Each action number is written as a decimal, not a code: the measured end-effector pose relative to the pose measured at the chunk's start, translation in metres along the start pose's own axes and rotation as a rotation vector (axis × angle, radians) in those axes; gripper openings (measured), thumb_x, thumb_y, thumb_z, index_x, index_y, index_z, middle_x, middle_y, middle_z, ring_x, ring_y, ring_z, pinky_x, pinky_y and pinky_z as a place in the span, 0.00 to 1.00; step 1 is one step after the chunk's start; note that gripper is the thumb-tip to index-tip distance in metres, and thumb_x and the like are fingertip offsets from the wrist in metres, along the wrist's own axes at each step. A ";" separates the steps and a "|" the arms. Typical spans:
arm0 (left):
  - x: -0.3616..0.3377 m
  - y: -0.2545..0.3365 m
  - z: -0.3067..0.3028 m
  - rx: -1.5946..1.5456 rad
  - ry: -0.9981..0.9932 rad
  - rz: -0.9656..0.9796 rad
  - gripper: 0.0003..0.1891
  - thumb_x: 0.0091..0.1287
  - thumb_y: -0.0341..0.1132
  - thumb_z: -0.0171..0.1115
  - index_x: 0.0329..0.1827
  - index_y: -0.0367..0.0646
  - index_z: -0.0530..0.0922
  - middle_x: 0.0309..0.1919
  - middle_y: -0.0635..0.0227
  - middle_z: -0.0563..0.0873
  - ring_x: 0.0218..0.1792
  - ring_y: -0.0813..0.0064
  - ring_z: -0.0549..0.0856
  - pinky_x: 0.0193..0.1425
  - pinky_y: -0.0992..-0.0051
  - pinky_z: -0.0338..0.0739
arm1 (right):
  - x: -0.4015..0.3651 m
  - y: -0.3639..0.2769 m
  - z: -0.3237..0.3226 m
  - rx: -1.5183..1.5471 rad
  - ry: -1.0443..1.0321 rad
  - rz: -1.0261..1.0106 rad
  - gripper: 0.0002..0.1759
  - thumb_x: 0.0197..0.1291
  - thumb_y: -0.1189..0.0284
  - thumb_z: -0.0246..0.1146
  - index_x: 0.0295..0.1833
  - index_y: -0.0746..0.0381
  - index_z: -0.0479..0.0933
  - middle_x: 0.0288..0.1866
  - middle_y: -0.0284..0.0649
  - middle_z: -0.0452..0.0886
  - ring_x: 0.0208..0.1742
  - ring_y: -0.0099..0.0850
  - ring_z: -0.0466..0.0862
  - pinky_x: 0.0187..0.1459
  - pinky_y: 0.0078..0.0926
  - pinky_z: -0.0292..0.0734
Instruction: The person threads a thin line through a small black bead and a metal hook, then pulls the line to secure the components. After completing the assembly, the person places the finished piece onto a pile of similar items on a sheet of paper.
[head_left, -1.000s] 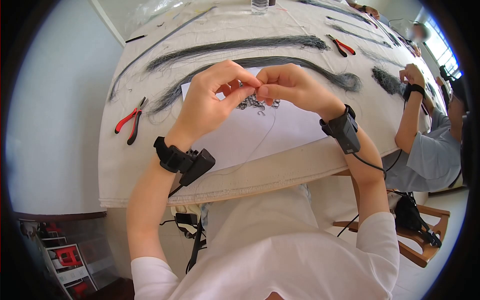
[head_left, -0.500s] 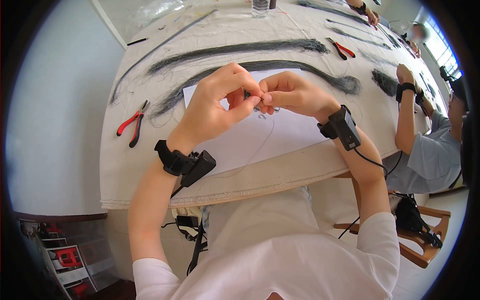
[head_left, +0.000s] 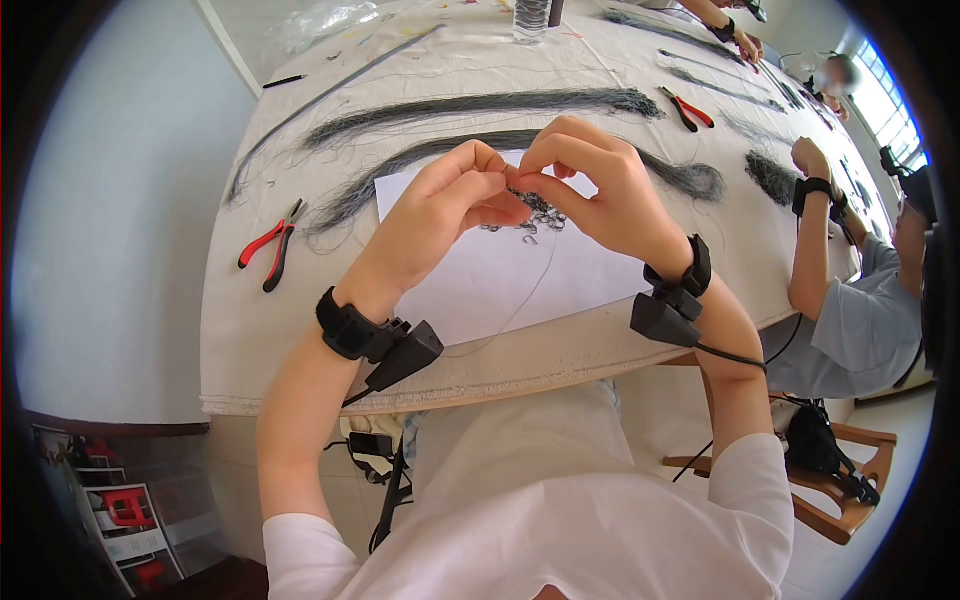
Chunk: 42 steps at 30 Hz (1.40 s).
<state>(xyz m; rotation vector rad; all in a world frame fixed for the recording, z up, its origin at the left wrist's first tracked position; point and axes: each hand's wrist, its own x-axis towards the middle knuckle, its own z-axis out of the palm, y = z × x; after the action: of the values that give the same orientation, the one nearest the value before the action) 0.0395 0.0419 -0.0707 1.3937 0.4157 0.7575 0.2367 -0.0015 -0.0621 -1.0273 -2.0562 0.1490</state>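
Observation:
My left hand (head_left: pixel 447 200) and my right hand (head_left: pixel 590 182) meet at their fingertips above a white sheet of paper (head_left: pixel 450 290). Each pinches thumb against finger; whatever lies between the tips is too small to make out. Just below the fingers, a heap of small dark metal hooks (head_left: pixel 540 215) rests on the paper, partly covered by my hands. A thin strand of line (head_left: pixel 535 290) curves from the heap, beneath my right hand, down toward the table's front edge. Its upper end is hidden.
Red-and-black pliers (head_left: pixel 268 245) lie at left, another pair of pliers (head_left: pixel 687 109) at back right. Long bundles of grey strands (head_left: pixel 480 107) cross the cloth-covered table (head_left: pixel 290 350). A water bottle (head_left: pixel 531 20) stands at the back. A co-worker's arm (head_left: pixel 812 230) is at right.
My right hand has turned and risen over the fingertips of my left. The left hand's lower fingers have opened out a little. More of the hook heap shows.

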 end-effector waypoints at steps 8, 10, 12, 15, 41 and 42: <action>-0.003 0.025 0.002 0.201 0.022 -0.056 0.05 0.70 0.32 0.52 0.38 0.42 0.73 0.22 0.80 0.71 0.21 0.90 0.63 0.23 0.85 0.56 | 0.004 -0.006 -0.006 -0.096 0.082 -0.140 0.08 0.50 0.82 0.70 0.36 0.63 0.79 0.35 0.36 0.79 0.35 0.30 0.77 0.35 0.23 0.73; -0.003 0.037 0.003 0.325 0.010 -0.088 0.05 0.69 0.33 0.55 0.36 0.41 0.74 0.22 0.81 0.70 0.21 0.90 0.63 0.24 0.85 0.57 | 0.010 -0.010 -0.013 -0.150 0.113 -0.222 0.09 0.49 0.82 0.70 0.36 0.63 0.79 0.35 0.36 0.79 0.37 0.31 0.78 0.37 0.25 0.74; 0.000 0.043 0.002 0.404 0.009 -0.023 0.05 0.68 0.33 0.56 0.36 0.41 0.75 0.22 0.81 0.71 0.21 0.90 0.64 0.24 0.84 0.58 | 0.017 -0.016 -0.018 -0.157 0.143 -0.251 0.09 0.48 0.83 0.70 0.35 0.63 0.79 0.35 0.36 0.79 0.38 0.32 0.78 0.38 0.25 0.74; 0.004 0.059 0.003 0.525 0.008 0.099 0.06 0.67 0.32 0.58 0.36 0.39 0.75 0.21 0.81 0.72 0.22 0.90 0.65 0.25 0.83 0.58 | 0.026 -0.019 -0.030 -0.160 0.154 -0.278 0.09 0.48 0.84 0.68 0.35 0.62 0.78 0.37 0.36 0.80 0.40 0.31 0.78 0.38 0.24 0.73; -0.002 0.104 0.014 0.561 0.045 0.234 0.05 0.65 0.31 0.59 0.36 0.39 0.76 0.26 0.85 0.72 0.25 0.96 0.61 0.27 0.88 0.53 | 0.054 -0.031 -0.047 0.754 -0.063 0.201 0.06 0.61 0.73 0.64 0.39 0.65 0.80 0.33 0.27 0.81 0.33 0.13 0.76 0.34 0.12 0.69; -0.001 0.102 0.013 0.548 0.059 0.240 0.05 0.66 0.31 0.58 0.36 0.39 0.76 0.26 0.85 0.72 0.25 0.95 0.61 0.28 0.88 0.53 | 0.054 -0.031 -0.047 0.720 -0.046 0.197 0.06 0.61 0.73 0.64 0.39 0.65 0.80 0.33 0.27 0.81 0.34 0.12 0.76 0.34 0.11 0.68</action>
<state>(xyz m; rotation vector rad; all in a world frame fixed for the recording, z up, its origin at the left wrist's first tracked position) 0.0240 0.0314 0.0309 1.9628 0.5335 0.9230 0.2329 0.0053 0.0156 -0.7579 -1.7146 0.9444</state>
